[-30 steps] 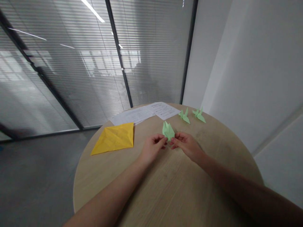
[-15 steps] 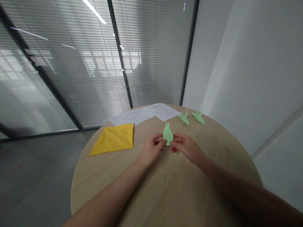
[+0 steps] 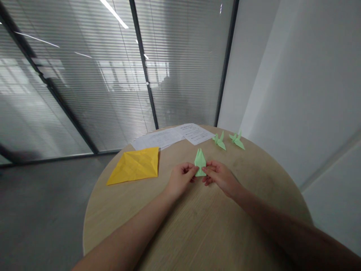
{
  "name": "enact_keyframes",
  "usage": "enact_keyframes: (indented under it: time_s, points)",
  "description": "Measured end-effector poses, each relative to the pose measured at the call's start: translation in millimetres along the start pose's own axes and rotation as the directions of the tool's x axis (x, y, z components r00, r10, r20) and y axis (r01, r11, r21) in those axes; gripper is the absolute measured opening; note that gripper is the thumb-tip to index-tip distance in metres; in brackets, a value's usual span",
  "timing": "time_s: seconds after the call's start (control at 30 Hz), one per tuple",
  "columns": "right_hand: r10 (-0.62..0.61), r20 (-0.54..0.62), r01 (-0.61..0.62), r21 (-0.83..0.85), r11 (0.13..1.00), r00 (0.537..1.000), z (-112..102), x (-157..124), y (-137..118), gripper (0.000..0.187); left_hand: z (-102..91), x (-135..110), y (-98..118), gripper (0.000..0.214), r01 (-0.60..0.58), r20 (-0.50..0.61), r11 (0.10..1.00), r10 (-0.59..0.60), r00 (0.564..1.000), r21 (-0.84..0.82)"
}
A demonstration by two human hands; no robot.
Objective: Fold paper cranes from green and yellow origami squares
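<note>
A light green folded origami paper is held up between my two hands, its split point facing away from me. My left hand pinches its left edge, thumb on the near face. On the opposite edge my right hand grips it the same way, thumb in front and fingers behind. Beyond my right hand, two finished green paper cranes, a left one and a right one, rest on the table.
A yellow folded sheet lies to the left on the round wooden table. White printed papers overlap at the far edge. Behind the table is a glass partition with blinds, and a white wall stands on the right.
The folded green paper has come slightly lower and tilted, so more of its lower part shows. Both thumbs have shifted a little on its face. The cranes and sheets stay put.
</note>
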State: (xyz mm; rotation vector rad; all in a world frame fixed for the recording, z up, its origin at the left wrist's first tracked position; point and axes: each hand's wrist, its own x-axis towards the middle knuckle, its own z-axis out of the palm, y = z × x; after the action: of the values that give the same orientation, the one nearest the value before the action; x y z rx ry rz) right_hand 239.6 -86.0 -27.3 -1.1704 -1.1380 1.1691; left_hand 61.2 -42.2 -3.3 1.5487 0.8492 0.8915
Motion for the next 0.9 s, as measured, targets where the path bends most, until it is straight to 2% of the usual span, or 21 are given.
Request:
enact_keyframes:
  time_s: [0.13,0.3,0.47,0.67,0.73,0.83,0.9]
  points:
    - [-0.018,-0.075,0.022,0.062,0.998,0.997,-0.7,0.1,-1.6,0.051,1.5,-1.3,-1.6,0.038,-0.016,0.047,0.998,0.019,0.999,-0.059]
    - [-0.039,-0.009,0.039,0.061,0.997,0.999,-2.0,2.5,0.2,0.049,1.5,-1.8,-2.7,0.04,-0.016,0.07,0.997,0.021,0.997,-0.071]
    - [-0.071,0.075,0.067,0.045,0.997,0.995,-1.8,1.8,1.2,0.042,-0.8,-2.9,2.0,0.03,-0.034,0.086,0.998,0.038,0.996,-0.058]
    - [-0.103,0.133,0.099,0.036,0.994,0.986,-3.6,-2.2,0.1,0.04,-0.6,-1.7,-1.2,0.022,-0.075,0.036,0.997,0.074,0.997,0.033]
    - [-0.126,0.145,0.122,0.035,0.992,0.981,-4.1,-2.5,0.0,0.042,-1.0,-1.7,-1.8,0.018,-0.146,0.004,0.986,0.147,0.989,0.085]
    - [-0.176,0.18,0.177,0.008,0.984,0.968,-3.5,-1.7,0.3,0.044,-2.8,-3.5,0.2,0.013,-0.291,-0.039,0.938,0.304,0.952,0.187]
    - [-0.21,0.196,0.216,-0.009,0.976,0.958,-2.4,-0.5,1.5,0.047,-4.2,-5.7,2.3,0.012,-0.326,-0.037,0.909,0.346,0.937,0.259]
